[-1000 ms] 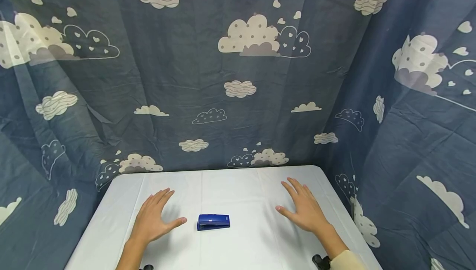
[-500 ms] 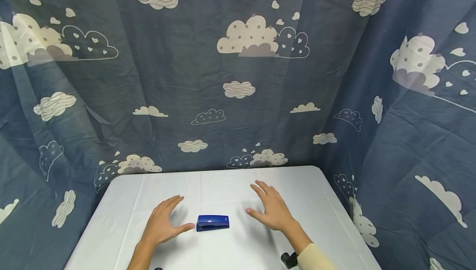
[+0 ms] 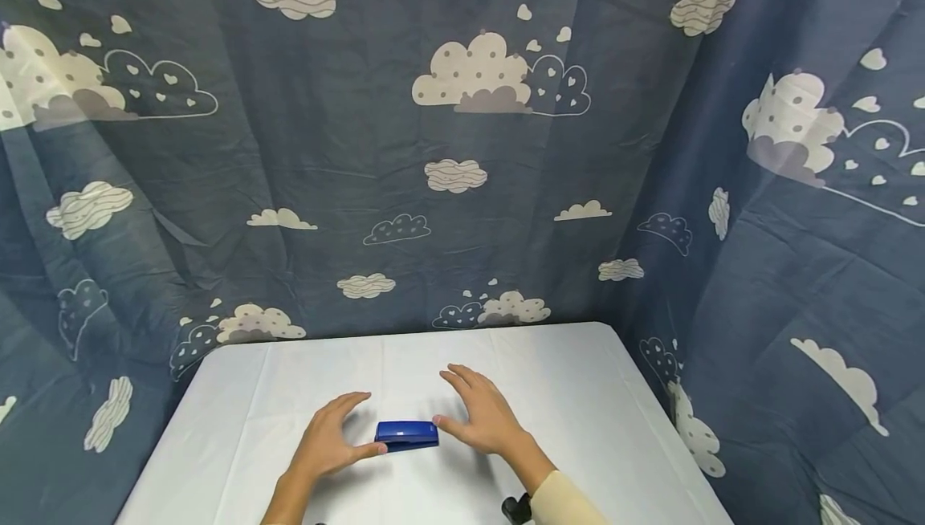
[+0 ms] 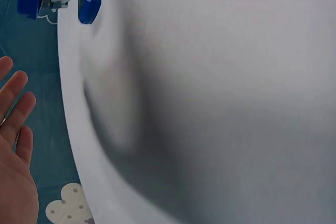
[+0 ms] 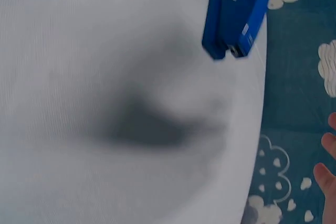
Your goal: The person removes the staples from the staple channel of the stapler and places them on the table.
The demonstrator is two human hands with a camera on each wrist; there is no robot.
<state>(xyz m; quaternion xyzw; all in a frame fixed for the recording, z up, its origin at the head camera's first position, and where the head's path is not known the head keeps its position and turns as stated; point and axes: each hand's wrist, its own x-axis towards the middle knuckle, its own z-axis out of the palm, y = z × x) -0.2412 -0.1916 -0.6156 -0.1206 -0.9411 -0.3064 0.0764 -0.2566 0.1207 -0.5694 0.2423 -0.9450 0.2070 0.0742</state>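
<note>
One cream sleeve [image 3: 567,501] is seen nearest, on the right forearm; a small black object [image 3: 516,509] is set by its cuff. Bare skin is shown on the left forearm. Beyond that, the left hand [image 3: 325,443] and the right hand [image 3: 480,418] are held over the table, shadows cast below. Fingers of both are extended and spaced, thumbs pointed inward; nothing is gripped by either. Between them, the blue stapler [image 3: 407,434] is laid crosswise, left of the table's middle. Its left end is overlapped by the left thumb tip, and its right end is met by the right thumb tip in the head view; whether either is touched cannot be told. Metal is exposed between its blue halves in the left wrist view. The white table [image 3: 578,396] is covered in creased cloth. Farthest back, a dark blue curtain [image 3: 347,140] is hung, printed with pale clouds and hearts.
</note>
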